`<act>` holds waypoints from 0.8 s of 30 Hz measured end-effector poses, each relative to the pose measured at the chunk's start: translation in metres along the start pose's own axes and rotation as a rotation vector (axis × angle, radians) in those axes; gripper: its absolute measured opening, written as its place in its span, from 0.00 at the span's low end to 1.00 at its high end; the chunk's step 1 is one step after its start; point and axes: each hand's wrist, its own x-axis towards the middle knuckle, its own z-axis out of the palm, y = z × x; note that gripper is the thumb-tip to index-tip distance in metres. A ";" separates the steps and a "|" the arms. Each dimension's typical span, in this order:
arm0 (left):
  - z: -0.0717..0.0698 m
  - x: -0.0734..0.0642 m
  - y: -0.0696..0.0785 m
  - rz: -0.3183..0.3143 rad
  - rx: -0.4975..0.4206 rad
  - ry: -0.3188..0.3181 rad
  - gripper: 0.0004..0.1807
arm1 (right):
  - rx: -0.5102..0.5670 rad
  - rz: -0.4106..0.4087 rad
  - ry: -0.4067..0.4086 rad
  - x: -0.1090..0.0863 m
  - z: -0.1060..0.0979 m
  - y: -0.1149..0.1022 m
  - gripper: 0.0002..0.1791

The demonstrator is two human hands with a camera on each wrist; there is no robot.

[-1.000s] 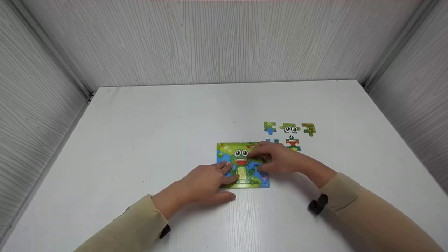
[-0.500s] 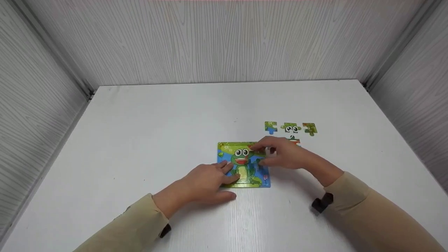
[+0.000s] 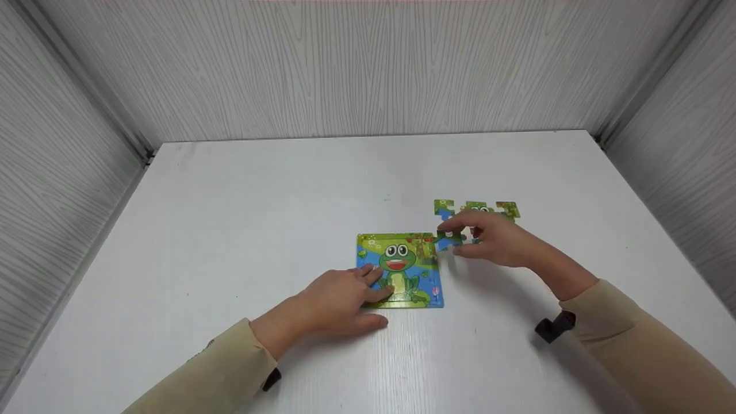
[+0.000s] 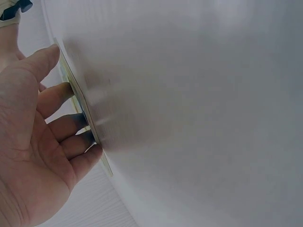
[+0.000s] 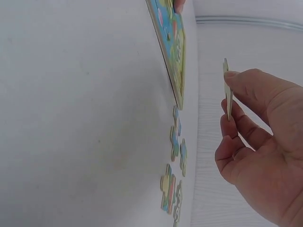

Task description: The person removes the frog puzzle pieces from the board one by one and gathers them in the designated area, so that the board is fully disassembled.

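A square frog puzzle board (image 3: 425,277) lies flat near the middle of the white table. My left hand (image 3: 339,302) rests on its left side, fingers extended over the picture and thumb at the near edge; the left wrist view shows the fingertips along the board's edge (image 4: 81,100). My right hand (image 3: 501,238) is just beyond the board's upper right corner. Between thumb and fingers it pinches a blue and green puzzle piece (image 3: 448,241). The right wrist view shows this thin piece (image 5: 229,97) edge-on, raised above the table.
Several loose puzzle pieces lie behind the right hand, among them a blue-green one (image 3: 443,206) and a green-red one (image 3: 509,208); others are partly covered by the hand. Wood-patterned panels (image 3: 368,69) stand around the table's back and sides.
My right hand has moved from over the board's right side outward to the right and away, carrying the puzzle piece. It now covers part of the loose pieces. My left hand has stayed put.
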 end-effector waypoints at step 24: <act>0.000 -0.001 0.000 -0.009 -0.008 -0.011 0.34 | -0.088 0.120 0.081 -0.036 -0.040 0.038 0.25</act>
